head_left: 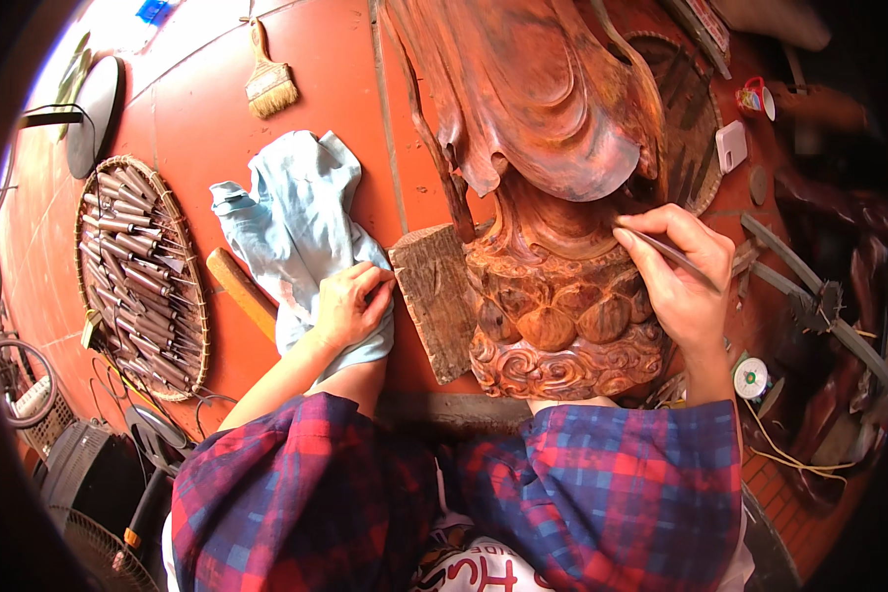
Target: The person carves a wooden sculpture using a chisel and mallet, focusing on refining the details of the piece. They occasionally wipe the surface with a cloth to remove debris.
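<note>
A reddish-brown wood carving (pixel 543 109) with flowing robe folds stands before me, its base (pixel 562 326) cut with petals and swirling scrolls. My right hand (pixel 683 266) pinches a slim brown stick-like tool (pixel 673 259), its tip end close to the carving just above the petals. I cannot tell whether that tip touches the wood. To the left, my left hand (pixel 350 306) is loosely curled, resting on a light blue cloth (pixel 311 212) that is draped by my leg; nothing shows in its fingers. Between this hand and the carving stands a rough wood block (pixel 434 304).
A woven basket (pixel 203 296) of chisels (pixel 133 276) lies left, with a wooden handle (pixel 242 294) beside the cloth. A brush (pixel 269 79) lies on the red floor (pixel 187 109) farther off. At right are a mug (pixel 756 100), a white spool (pixel 750 378) and grey bars (pixel 784 252).
</note>
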A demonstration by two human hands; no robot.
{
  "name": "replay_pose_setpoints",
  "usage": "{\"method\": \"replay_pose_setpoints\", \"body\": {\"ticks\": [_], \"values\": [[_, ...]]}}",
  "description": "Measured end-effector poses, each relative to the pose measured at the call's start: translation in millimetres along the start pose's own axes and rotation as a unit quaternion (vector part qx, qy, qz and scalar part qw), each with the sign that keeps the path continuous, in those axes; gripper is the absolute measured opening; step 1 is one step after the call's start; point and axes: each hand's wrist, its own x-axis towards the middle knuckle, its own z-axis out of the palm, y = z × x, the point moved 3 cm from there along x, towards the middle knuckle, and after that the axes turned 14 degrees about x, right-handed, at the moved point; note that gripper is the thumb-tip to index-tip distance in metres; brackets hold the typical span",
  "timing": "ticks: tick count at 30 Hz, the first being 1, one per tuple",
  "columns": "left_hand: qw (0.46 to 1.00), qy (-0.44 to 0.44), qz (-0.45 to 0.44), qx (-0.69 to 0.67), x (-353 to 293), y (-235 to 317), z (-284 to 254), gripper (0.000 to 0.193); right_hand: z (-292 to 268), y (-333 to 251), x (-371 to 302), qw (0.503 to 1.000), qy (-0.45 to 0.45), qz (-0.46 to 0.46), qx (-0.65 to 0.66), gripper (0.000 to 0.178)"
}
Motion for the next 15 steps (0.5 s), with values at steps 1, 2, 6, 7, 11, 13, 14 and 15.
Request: {"method": "replay_pose_setpoints", "body": {"ticks": [1,2,6,7,11,13,14,15], "values": [[1.0,0.004,0.002,-0.001,-1,-1,1,0.005,0,-2,1,1.0,-0.005,0.019,0.005,0.008],[1.0,0.009,0.005,-0.001,-1,-2,1,0.005,-1,-4,3,0.999,-0.009,0.037,0.011,0.008],[1.0,0.001,0.009,0.007,2,0,3,0.006,7,0,4,0.999,0.044,-0.002,-0.019,0.008],[1.0,-0.001,0.002,0.004,2,1,2,0.006,11,-4,3,0.999,0.022,-0.006,-0.04,0.009],[1.0,0.012,0.012,0.004,0,-1,2,0.006,12,-8,-5,0.999,-0.005,0.005,-0.04,0.011],[1.0,-0.001,0.007,0.006,0,0,1,0.006,11,-8,-3,0.999,-0.003,0.028,-0.037,0.01],[1.0,-0.007,0.004,0.007,0,0,0,0.006,11,-8,-2,0.999,-0.001,0.036,-0.038,0.01],[1.0,-0.007,0.005,0.006,1,1,0,0.006,11,-7,-1,0.998,0.0,0.044,-0.04,0.01]]}}
